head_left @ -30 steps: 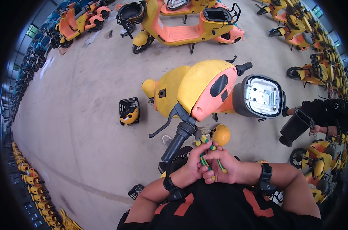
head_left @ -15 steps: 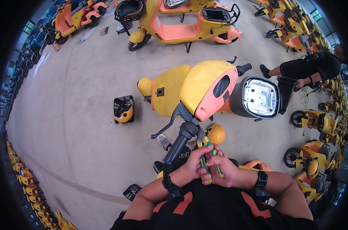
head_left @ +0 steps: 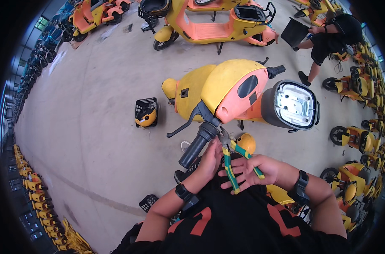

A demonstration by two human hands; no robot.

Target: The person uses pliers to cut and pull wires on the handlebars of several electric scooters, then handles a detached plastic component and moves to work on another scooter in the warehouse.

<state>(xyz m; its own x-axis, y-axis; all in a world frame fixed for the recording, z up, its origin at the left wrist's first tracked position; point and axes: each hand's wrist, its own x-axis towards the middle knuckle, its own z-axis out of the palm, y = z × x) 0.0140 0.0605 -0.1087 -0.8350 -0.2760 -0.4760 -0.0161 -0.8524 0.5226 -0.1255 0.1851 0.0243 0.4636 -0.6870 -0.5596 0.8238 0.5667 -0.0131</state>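
Observation:
My right hand (head_left: 260, 167) holds green-and-yellow-handled pliers (head_left: 231, 171). One handle lies against the thumb and palm, the other across the outstretched fingers, so the handles stand wide and the jaws are apart. The jaws are just below the yellow and coral scooter's front (head_left: 226, 91), beside the black handlebar grip (head_left: 196, 146). Close to the grip and the jaws, my left hand (head_left: 209, 161) points upward with its fingers together; its fingertips are partly hidden, and what they pinch, if anything, cannot be made out. A black brake lever (head_left: 186, 127) juts out left of the grip.
A black basket (head_left: 146, 112) with a yellow helmet in it stands on the floor at left. Below the scooter's front is a rounded yellow object (head_left: 246, 144). Another person (head_left: 336, 36) carries a black bin (head_left: 295, 33) at upper right. Rows of scooters line both sides.
My hands have moved apart; the left went up toward the grip. The pliers' handles have spread and the jaws opened. The other person has moved farther away, with the black bin lifted.

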